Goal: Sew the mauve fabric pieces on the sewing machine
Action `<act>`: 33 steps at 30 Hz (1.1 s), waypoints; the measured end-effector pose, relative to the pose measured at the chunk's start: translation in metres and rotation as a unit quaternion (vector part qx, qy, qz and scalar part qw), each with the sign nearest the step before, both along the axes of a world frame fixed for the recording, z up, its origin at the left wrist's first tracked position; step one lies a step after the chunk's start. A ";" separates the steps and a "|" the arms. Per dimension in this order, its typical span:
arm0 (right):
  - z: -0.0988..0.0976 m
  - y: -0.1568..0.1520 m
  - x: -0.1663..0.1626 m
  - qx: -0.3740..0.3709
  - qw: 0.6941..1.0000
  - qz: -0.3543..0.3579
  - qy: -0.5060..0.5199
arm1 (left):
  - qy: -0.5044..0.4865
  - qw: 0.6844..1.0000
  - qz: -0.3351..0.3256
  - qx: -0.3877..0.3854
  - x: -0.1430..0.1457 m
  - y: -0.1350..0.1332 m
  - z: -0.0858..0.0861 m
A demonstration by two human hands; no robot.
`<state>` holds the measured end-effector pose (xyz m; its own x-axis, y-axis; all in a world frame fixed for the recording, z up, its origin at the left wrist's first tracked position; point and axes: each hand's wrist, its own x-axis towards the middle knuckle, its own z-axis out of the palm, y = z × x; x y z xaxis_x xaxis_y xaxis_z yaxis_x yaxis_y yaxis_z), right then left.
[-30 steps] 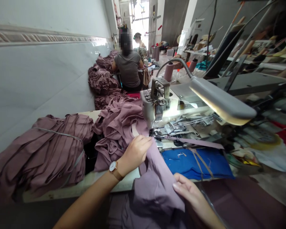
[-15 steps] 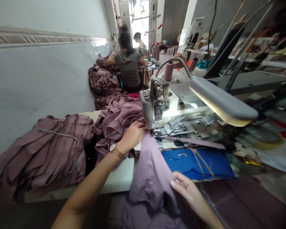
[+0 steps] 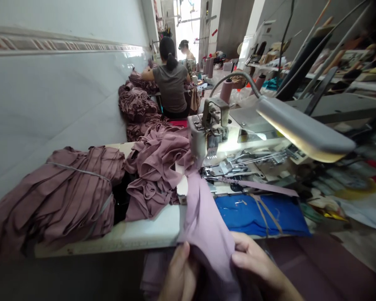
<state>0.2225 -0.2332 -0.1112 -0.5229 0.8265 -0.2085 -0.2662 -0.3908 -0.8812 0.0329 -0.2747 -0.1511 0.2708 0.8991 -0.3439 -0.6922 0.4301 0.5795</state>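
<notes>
A mauve piece of fabric [image 3: 205, 209] runs from under the needle area of the sewing machine [image 3: 203, 133] down toward me. Low in the view, my left hand [image 3: 183, 267] pinches its left edge, thumb on top. My right hand [image 3: 253, 259] grips the right edge, thumb over the cloth and fingers behind it. Between the hands the cloth hangs in a slack curve, and its lower part is partly hidden. A narrow mauve strip [image 3: 266, 187] leads into the metal guide beside the needles.
Left of the machine lie a loose heap of mauve cloth [image 3: 156, 167] and a tied bundle [image 3: 75, 188]. A blue padded pack [image 3: 244, 215] rests at the table's front. A lamp [image 3: 303, 127] overhangs the machine. Ahead, a person [image 3: 171, 83] sits with their back to me.
My left hand has left the cloth beside the needles and come down to the near left edge of the fabric. My right hand stays on the right edge. The view has shifted slightly.
</notes>
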 end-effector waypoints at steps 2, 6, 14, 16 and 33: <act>-0.002 -0.004 0.008 0.045 0.994 0.031 -0.100 | 0.082 0.994 0.068 0.027 -0.007 0.005 0.016; -0.029 -0.029 0.021 0.037 0.967 0.043 -0.249 | 0.468 0.859 0.039 0.206 -0.028 0.015 0.047; -0.069 -0.049 0.006 0.099 0.959 -0.044 -0.262 | 0.675 0.645 0.069 0.352 -0.032 0.066 0.061; -0.061 -0.041 0.003 0.118 0.958 -0.019 -0.261 | 0.678 0.642 0.085 0.348 -0.032 0.081 0.064; -0.056 -0.015 -0.006 0.079 0.962 -0.113 -0.237 | 0.637 0.686 0.052 0.348 -0.022 0.164 0.084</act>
<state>0.2169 -0.2485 -0.1674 -0.2035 0.9488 -0.2415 0.1167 -0.2214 -0.9682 0.0111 -0.1103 -0.0674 0.0701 0.9573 0.2805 0.5612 -0.2703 0.7823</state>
